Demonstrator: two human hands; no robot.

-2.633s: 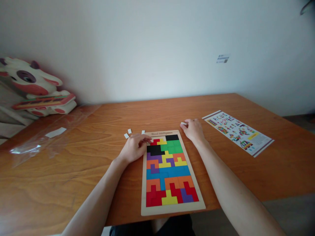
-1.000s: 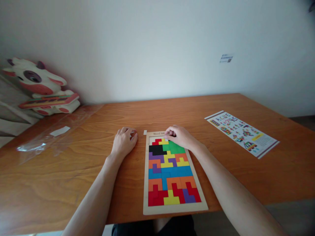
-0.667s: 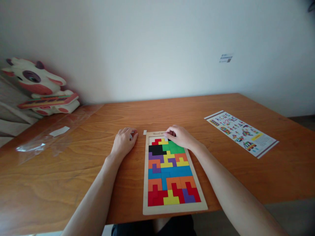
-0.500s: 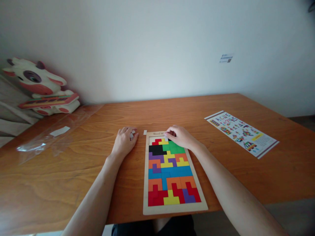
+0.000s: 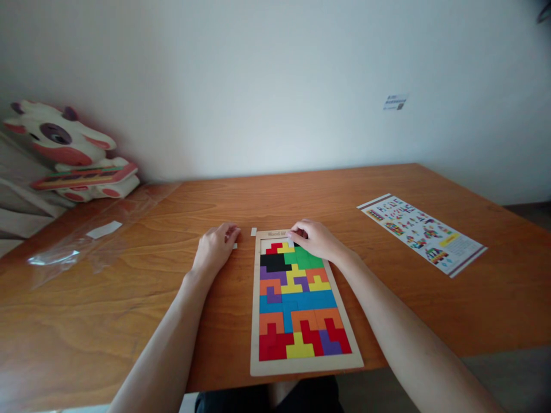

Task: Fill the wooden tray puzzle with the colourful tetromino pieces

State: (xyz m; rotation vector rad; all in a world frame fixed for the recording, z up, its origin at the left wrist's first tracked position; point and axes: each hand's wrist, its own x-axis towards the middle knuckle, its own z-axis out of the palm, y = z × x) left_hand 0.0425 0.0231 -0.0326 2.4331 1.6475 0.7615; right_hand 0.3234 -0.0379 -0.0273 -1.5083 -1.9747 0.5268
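Right hand (image 5: 314,236) pinches white tile (image 5: 290,243) at board's (image 5: 306,365) far end; keep it flat, edges aligned. Left hand (image 5: 212,248) curled by second tile (image 5: 235,246); can't tell if gripping.

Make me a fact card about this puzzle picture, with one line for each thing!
Left hand: left of the board; a white piece peeks out beside it
Right hand: over the board's top edge, fingertips at a small white tile; grip unclear
Puzzle board: flat on the table
Board colours: red, yellow, black, green, purple, orange, blue
Loose tile: white, by the board's top left corner
Picture sheet: right side
Cow toy: far left
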